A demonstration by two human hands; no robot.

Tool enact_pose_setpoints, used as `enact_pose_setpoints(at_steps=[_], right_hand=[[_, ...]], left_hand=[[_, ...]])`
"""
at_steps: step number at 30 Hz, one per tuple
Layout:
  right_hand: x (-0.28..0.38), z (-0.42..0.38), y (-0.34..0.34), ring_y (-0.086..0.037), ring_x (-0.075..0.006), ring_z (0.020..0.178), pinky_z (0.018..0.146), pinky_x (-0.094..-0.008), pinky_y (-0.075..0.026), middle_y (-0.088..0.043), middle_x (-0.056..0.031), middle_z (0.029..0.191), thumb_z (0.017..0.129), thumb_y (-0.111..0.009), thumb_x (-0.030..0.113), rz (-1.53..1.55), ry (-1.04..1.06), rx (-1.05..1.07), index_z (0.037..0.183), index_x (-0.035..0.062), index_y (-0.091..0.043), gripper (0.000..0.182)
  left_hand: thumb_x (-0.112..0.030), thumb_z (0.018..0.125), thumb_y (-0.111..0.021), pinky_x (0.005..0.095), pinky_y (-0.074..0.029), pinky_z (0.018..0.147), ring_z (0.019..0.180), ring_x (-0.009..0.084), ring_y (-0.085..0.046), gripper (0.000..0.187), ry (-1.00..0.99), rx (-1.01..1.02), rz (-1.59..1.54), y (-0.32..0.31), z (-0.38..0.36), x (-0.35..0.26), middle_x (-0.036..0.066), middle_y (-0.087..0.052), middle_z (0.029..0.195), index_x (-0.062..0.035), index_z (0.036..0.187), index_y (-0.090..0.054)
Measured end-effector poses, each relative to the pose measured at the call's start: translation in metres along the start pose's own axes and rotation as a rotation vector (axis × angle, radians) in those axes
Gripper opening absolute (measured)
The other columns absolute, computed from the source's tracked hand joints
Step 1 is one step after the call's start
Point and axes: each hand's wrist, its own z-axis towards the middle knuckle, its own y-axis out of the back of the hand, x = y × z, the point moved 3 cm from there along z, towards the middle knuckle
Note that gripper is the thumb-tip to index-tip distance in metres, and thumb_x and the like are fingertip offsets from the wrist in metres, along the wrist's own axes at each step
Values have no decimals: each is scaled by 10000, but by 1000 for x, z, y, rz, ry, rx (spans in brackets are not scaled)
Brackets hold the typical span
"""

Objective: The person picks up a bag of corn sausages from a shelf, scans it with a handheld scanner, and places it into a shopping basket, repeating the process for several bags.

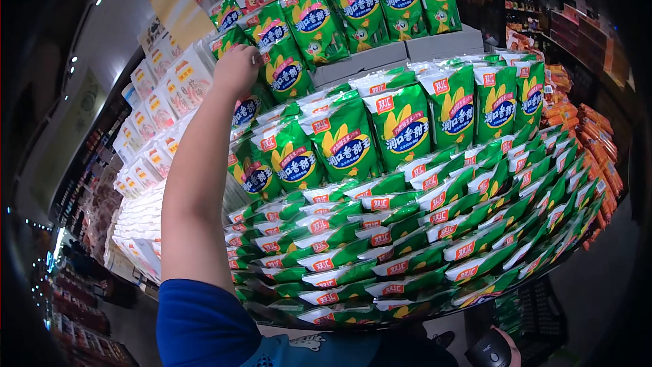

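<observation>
My left hand (238, 71) reaches up to the upper left of a large stacked display. Its fingers are closed at the top edge of a green packet with a corn picture (284, 73), which leans among its neighbours. Part of the hand's grip is hidden behind the wrist and the packs. Close beside it another green packet (314, 24) stands upright in the top row. Below the hand, a row of matching packets (344, 137) faces me. My right hand does not show.
Layered green packets (407, 231) fill the lower display. White packs (159, 109) are stacked at left, orange packs (598, 153) at right. Grey boxes (445, 46) support the top row. Low at right are a black rounded object with a logo (489, 350) and a dark crate (540, 312).
</observation>
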Motion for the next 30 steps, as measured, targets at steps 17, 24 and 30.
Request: enact_pose_setpoints(at_steps=[17,24,30], right_hand=[[13,-16,-13,-563,-173,1039,926,-296,-426,-602,-131,1175,662,-750,57,229,-68,-72,1274,-25,-504,665],[14,-25,-14,-570,-169,1032,915,-293,-434,-608,-132,1156,692,-734,75,206,-49,-92,1273,-25,-506,632],[23,-31,-18,-585,-172,1003,896,-297,-448,-624,-130,1126,716,-723,63,211,-43,-93,1263,-19,-515,591]], left_hand=[[-407,903,-510,410,-442,914,1071,326,-562,420,153,-40,-331,29,-9,6,146,-588,1160,-89,1165,-592],[-368,864,-543,419,-439,911,1056,350,-563,497,46,-66,-294,23,-51,40,172,-587,1152,-72,1263,-516],[-378,836,-576,426,-448,882,966,329,-589,515,77,74,-177,24,-70,51,135,-600,1130,-127,1281,-507]])
